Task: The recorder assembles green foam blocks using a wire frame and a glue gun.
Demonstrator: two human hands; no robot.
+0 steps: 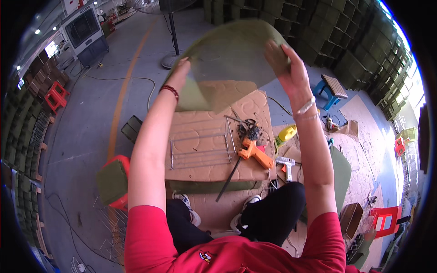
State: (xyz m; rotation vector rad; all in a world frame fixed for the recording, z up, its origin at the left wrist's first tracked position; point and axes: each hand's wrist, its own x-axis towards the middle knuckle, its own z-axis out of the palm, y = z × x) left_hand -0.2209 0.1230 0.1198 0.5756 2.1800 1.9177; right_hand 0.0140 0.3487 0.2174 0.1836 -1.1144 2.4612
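holding a green sheet point(227, 45) aloft at the far end of the cardboard point(205, 175), gripping one edge with the left hand point(180, 73), with the right hand point(292, 70) at the opposite edge, too blurred to tell its grip. seemingly held high and wide to open the curve.

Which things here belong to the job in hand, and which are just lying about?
Probably in the job:
green sheet, gripped by left hand, right hand against it
wire frame
orange glue gun

Apparently lying about:
yellow bottle
red stool
floor fan
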